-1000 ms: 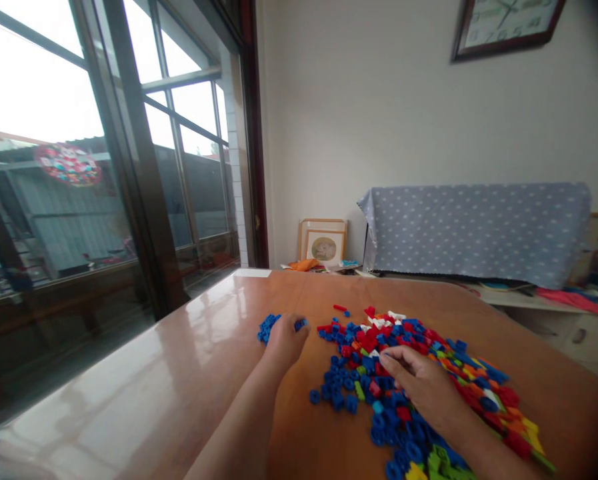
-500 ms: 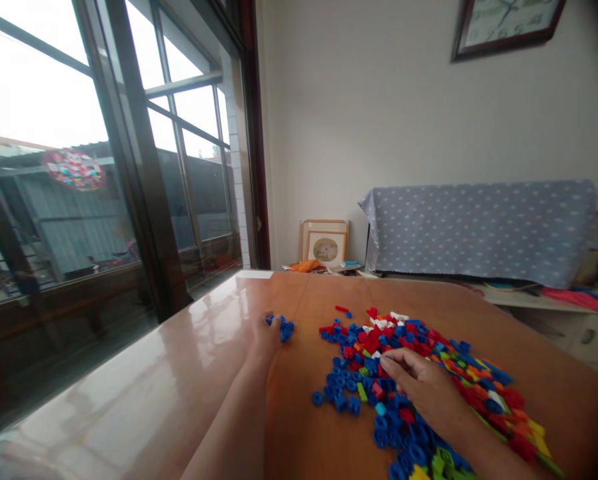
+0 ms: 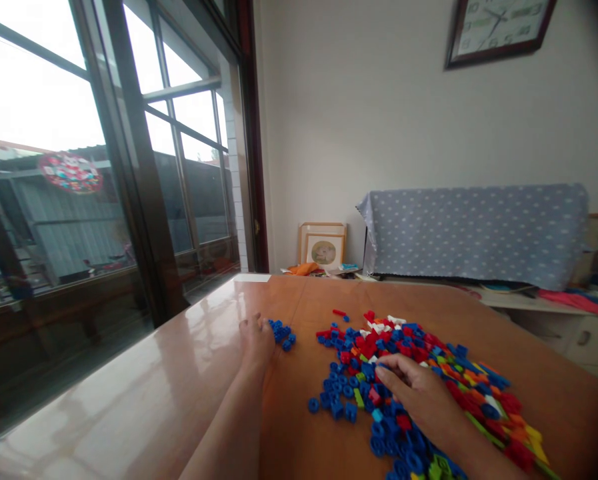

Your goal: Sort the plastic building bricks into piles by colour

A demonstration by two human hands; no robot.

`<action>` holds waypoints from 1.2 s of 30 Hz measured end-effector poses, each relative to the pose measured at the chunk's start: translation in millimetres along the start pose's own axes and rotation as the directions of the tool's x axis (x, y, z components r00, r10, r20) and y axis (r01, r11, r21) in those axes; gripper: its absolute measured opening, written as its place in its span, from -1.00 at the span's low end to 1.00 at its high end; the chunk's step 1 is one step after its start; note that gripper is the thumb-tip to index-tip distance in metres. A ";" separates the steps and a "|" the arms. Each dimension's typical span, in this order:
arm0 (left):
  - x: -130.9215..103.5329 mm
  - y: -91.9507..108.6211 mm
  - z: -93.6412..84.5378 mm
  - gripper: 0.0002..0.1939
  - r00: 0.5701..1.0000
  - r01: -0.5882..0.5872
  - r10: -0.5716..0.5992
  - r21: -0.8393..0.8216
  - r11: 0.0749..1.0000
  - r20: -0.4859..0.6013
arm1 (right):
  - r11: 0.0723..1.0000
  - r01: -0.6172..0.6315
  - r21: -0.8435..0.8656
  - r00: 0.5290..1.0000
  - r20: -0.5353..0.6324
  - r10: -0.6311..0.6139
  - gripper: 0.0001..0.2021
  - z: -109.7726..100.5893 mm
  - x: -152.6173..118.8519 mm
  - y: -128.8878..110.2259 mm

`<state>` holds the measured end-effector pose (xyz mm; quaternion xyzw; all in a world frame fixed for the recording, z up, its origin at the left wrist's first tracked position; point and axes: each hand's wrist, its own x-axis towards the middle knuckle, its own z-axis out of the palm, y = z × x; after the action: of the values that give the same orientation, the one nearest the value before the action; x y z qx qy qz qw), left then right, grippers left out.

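Note:
My left hand rests low over the tabletop, fingers apart and slightly bent, holding nothing that I can see. Right beside its fingertips lies a small cluster of blue plastic building blocks. Over the large mixed pile of building blocks, my right hand has thumb and forefinger brought together. A blue building block shows at those fingertips, partly covered by them. Blue ring-shaped pieces lie along the pile's near left edge. My right hand and forearm hide part of the pile.
The glossy brown table carries all the blocks. A red stick-shaped piece lies behind the pile. Beyond the table are framed pictures and a grey dotted cloth over a bulky object. Glass windows stand at the left.
My left hand has moved slightly left off the blue cluster, which now lies more spread out and more visible. My right hand stays over the pile, its fingertips now closed at a blue block.

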<state>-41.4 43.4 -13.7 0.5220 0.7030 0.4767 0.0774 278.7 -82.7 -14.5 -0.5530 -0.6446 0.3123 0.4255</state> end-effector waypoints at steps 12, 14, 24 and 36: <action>-36.4 42.9 6.5 -0.73 0.897 -0.200 0.262 -0.201 0.959 0.356 | 0.993 0.068 -0.095 0.996 0.063 -0.062 -0.83 15.1 -1.3 9.3; -58.7 60.9 4.8 -0.70 0.755 -0.244 0.396 -0.337 0.909 0.522 | 0.989 0.089 -0.116 0.995 0.057 -0.083 -0.81 16.1 -3.9 3.1; -118.1 82.6 28.3 -0.77 0.428 -0.005 0.489 -0.539 0.842 0.760 | 0.979 0.144 -0.144 0.987 0.096 -0.131 -0.70 18.0 -8.9 -8.8; -18.1 20.5 -0.3 -0.83 0.942 -0.210 0.171 0.113 0.971 0.288 | 0.965 0.134 -0.224 0.990 -0.005 -0.139 -0.63 12.7 -5.7 5.7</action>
<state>-20.0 28.6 -5.2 0.6533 0.6635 0.3533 0.0908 270.1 -86.3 -26.3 -0.5546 -0.7078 0.2023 0.3880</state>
